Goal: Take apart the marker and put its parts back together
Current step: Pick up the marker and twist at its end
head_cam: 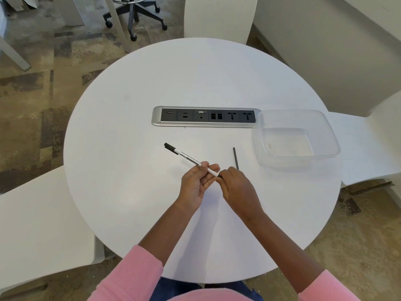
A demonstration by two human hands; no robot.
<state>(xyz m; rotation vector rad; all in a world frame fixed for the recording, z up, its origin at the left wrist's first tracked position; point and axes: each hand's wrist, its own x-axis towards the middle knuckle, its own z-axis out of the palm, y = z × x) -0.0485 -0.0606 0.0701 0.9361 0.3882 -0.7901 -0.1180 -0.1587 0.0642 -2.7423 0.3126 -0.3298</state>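
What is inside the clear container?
No marker parts in the clear container, only faint smudges on its floor; nothing hides its interior. The thin black rod lies outside, on the table.

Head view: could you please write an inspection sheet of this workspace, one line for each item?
Surface: round white table with a socket strip set into it.
Job's things: marker, black cap on its far end, held above the table; thin black rod lies on the table between the hands and the container.
Clutter: clear container at the right, by the strip's right end; nothing seen inside.
Grippers: left hand holds the marker's barrel; right hand pinches its near end.
Cables: nothing seen.
Surroundings: white chairs around the table, a wheeled chair base beyond it, patterned carpet.
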